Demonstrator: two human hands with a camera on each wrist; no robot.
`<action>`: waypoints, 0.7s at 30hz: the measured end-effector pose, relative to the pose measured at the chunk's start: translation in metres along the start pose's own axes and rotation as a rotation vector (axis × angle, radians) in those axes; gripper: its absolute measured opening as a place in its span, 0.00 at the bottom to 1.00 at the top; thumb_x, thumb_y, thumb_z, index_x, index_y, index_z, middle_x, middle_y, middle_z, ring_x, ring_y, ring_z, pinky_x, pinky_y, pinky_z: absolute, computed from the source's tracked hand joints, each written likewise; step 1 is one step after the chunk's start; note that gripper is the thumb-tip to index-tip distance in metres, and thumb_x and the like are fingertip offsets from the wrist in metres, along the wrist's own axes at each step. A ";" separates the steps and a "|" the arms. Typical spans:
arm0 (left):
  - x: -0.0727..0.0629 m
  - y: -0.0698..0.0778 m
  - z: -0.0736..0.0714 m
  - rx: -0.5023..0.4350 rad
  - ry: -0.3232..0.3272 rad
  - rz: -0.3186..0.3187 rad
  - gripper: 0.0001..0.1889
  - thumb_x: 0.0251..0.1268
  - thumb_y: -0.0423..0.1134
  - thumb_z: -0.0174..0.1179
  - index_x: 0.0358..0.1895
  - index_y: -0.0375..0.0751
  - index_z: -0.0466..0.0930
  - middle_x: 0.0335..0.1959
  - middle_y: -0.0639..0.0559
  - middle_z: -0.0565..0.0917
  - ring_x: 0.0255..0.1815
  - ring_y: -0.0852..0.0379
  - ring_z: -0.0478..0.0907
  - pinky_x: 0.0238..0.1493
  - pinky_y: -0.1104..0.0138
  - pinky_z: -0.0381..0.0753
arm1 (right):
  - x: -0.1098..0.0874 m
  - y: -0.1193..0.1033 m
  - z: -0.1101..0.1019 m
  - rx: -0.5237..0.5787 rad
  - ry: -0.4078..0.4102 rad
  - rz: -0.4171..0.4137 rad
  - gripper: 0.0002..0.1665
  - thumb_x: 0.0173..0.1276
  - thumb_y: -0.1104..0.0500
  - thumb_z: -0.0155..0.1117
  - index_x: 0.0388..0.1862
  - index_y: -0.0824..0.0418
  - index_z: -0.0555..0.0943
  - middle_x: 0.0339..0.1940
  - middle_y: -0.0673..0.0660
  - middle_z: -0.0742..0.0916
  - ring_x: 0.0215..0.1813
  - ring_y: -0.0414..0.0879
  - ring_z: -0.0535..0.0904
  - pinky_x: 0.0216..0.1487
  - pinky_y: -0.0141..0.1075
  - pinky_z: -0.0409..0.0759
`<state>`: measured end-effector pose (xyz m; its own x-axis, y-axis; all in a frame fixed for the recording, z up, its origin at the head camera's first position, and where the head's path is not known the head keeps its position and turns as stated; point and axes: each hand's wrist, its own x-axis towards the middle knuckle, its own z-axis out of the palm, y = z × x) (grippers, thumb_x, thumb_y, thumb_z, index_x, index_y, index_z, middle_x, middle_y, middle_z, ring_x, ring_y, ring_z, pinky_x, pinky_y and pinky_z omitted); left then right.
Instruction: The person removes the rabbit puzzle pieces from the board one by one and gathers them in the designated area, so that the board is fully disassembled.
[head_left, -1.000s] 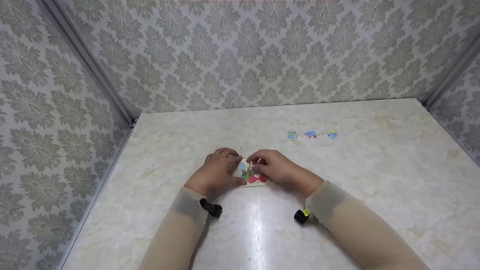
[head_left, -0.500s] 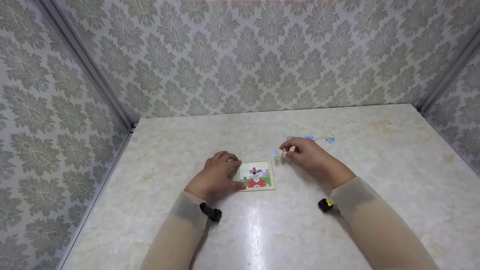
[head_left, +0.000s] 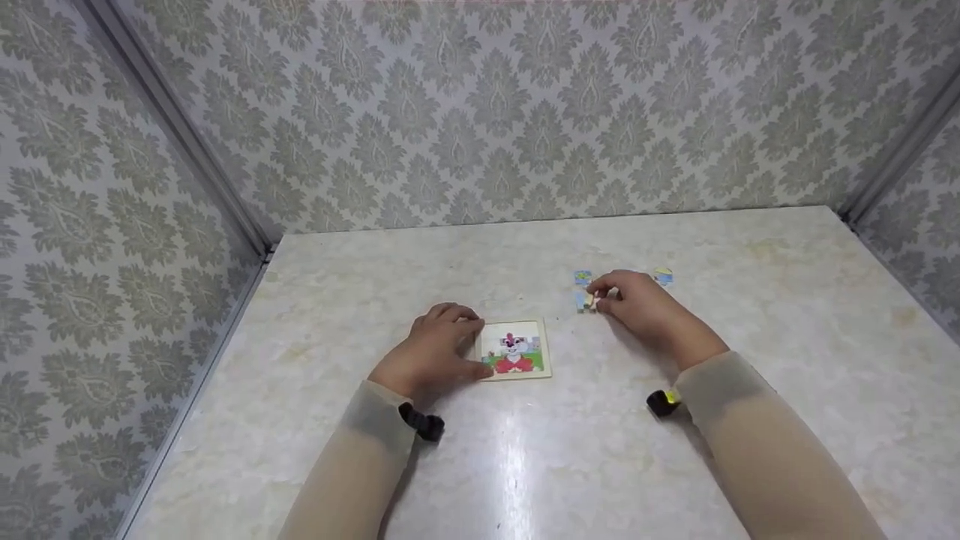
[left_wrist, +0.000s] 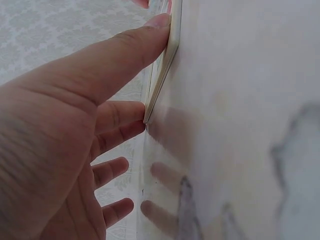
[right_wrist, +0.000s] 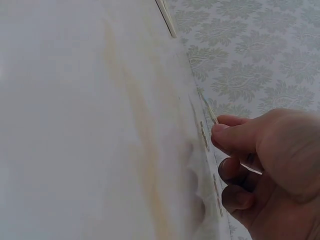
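A small square puzzle frame (head_left: 547, 361) lies on the table, with a rabbit picture in red partly filling it and a pale bare strip along its top. My left hand (head_left: 431, 349) holds the frame's left side, thumb at the near corner and index finger at the far one. In the left wrist view, the thumb (left_wrist: 132, 52) presses on the frame's edge. Behind and to the right of the frame, my right hand (head_left: 637, 307) pinches a blue and yellow puzzle piece (head_left: 582, 303) between thumb and fingertips. The right wrist view shows this piece (right_wrist: 209, 108) edge-on, tilted above the table.
Near the back of the table (head_left: 420, 270) lie a blue puzzle piece (head_left: 582, 277) and a blue and yellow puzzle piece (head_left: 663, 276). My right hand covers the spot between them. Patterned wall panels (head_left: 495, 112) stand behind and at both sides.
My right hand has lifted away from the frame with the blue and yellow piece, moving right and back toward the loose pieces. My left hand stays at the frame.
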<state>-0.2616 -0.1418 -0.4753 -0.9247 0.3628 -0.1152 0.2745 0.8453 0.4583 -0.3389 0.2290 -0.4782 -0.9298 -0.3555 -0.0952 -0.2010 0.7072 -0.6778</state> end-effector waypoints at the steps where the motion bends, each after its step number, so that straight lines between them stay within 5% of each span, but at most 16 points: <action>1: 0.000 0.000 0.000 0.000 0.000 -0.004 0.44 0.69 0.58 0.81 0.85 0.51 0.76 0.85 0.56 0.72 0.93 0.49 0.56 0.93 0.45 0.59 | 0.000 0.000 0.000 -0.005 0.001 -0.003 0.22 0.90 0.60 0.60 0.77 0.56 0.83 0.73 0.61 0.85 0.72 0.60 0.83 0.74 0.60 0.82; 7: 0.003 0.001 0.000 0.016 0.003 0.018 0.45 0.68 0.56 0.82 0.84 0.47 0.76 0.84 0.53 0.74 0.92 0.48 0.58 0.93 0.46 0.58 | 0.002 -0.001 0.001 -0.027 0.019 -0.012 0.22 0.90 0.62 0.60 0.77 0.57 0.83 0.72 0.63 0.84 0.75 0.61 0.80 0.80 0.61 0.78; 12: 0.005 0.000 0.000 0.024 0.001 0.032 0.45 0.68 0.56 0.82 0.84 0.45 0.76 0.84 0.50 0.75 0.93 0.45 0.58 0.94 0.44 0.55 | 0.000 -0.018 0.002 0.012 0.010 -0.021 0.23 0.89 0.59 0.61 0.78 0.57 0.82 0.73 0.61 0.84 0.61 0.57 0.83 0.63 0.50 0.83; 16: 0.006 -0.001 0.000 0.020 0.004 0.037 0.45 0.68 0.56 0.81 0.84 0.44 0.76 0.84 0.50 0.75 0.92 0.44 0.58 0.94 0.43 0.56 | -0.005 -0.044 0.011 0.115 -0.025 -0.086 0.26 0.87 0.58 0.66 0.80 0.56 0.81 0.72 0.63 0.85 0.53 0.52 0.85 0.51 0.41 0.84; 21: 0.007 -0.003 0.002 0.038 -0.008 0.052 0.44 0.69 0.57 0.80 0.85 0.46 0.76 0.84 0.50 0.74 0.92 0.46 0.59 0.93 0.42 0.56 | -0.012 -0.075 0.037 0.325 -0.143 -0.129 0.32 0.86 0.60 0.66 0.85 0.55 0.75 0.76 0.66 0.81 0.52 0.49 0.90 0.48 0.40 0.88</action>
<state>-0.2684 -0.1411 -0.4790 -0.9067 0.4099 -0.0994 0.3322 0.8394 0.4302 -0.3018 0.1578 -0.4529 -0.8462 -0.5270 -0.0794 -0.1839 0.4286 -0.8846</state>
